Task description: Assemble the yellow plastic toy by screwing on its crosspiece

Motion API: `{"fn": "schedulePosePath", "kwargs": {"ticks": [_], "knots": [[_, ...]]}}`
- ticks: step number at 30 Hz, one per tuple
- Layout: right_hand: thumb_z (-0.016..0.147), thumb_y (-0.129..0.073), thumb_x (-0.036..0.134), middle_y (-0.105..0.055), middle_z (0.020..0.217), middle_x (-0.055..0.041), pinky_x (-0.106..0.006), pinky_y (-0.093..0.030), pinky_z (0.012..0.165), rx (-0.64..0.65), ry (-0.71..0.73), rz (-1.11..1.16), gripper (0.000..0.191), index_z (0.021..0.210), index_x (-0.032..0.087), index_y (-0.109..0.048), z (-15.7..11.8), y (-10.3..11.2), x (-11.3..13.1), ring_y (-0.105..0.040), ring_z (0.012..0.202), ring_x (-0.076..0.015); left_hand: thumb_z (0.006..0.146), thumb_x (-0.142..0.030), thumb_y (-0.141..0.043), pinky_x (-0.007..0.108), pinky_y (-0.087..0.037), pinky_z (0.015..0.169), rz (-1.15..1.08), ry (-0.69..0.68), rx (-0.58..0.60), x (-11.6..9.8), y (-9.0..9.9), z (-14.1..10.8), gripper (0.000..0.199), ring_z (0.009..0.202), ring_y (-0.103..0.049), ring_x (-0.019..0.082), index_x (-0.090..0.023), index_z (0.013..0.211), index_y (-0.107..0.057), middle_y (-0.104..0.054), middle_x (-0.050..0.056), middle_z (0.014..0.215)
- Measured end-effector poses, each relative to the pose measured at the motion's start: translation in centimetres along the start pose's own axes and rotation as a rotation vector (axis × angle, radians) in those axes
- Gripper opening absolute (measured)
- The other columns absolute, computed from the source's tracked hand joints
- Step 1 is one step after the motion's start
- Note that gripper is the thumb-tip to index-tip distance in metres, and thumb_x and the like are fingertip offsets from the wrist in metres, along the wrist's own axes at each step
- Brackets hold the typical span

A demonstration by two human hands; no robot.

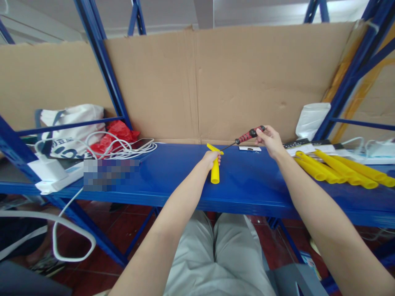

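Note:
Near the middle of the blue shelf table, my left hand (212, 158) is wrapped round a yellow tool part (215, 174) with a tube-like handle and a narrower piece across its top. My right hand (268, 139) grips the black rear end of a red and black screwdriver (247, 136). The screwdriver slants down to the left, and its shaft reaches the top of the yellow part by my left hand. Whether the tip touches it or sits inside is too small to tell. A small white object (249, 149) lies behind, below the screwdriver handle.
Several yellow handles (339, 168) lie on the right beside black and white packages (300, 147). A white pouch (312, 119) leans at the back right. White cables (132, 150), a red bag (115, 135), a white bag (72, 123) and a power strip (66, 179) are left.

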State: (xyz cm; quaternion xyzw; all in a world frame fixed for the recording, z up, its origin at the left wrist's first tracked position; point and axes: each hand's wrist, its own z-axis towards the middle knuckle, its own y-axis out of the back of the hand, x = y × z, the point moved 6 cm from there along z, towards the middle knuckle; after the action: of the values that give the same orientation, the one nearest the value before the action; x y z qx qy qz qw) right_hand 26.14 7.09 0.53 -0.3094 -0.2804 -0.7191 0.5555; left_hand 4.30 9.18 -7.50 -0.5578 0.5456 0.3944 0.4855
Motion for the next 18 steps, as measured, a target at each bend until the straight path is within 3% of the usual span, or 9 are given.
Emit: {"fn": "schedulePosePath", "kwargs": {"ticks": [7,18], "knots": [[0.071,-0.071,0.053,-0.042,0.057,0.0061,-0.023,-0.047,0.049,-0.035,0.014,-0.024,0.038,0.077,0.024,-0.047,0.2,0.3,-0.5,-0.043,0.048,-0.0082,0.085,-0.005,-0.052,0.017,-0.029,0.038,-0.041,0.018,0.000,0.1,0.0,0.0,0.017,0.033,-0.033,0.004,-0.015,0.072,-0.051,-0.040,-0.008,0.046],[0.070,-0.069,0.055,-0.037,0.057,0.0068,-0.023,-0.043,0.046,-0.084,0.000,0.042,0.040,0.076,0.025,-0.044,0.8,1.4,-0.8,-0.042,0.047,-0.0080,0.087,-0.004,-0.046,0.018,-0.030,0.039,0.007,-0.001,0.001,-0.2,0.1,-0.1,0.013,0.034,-0.036,0.006,-0.013,0.085,-0.056,-0.040,-0.008,0.044]]}}
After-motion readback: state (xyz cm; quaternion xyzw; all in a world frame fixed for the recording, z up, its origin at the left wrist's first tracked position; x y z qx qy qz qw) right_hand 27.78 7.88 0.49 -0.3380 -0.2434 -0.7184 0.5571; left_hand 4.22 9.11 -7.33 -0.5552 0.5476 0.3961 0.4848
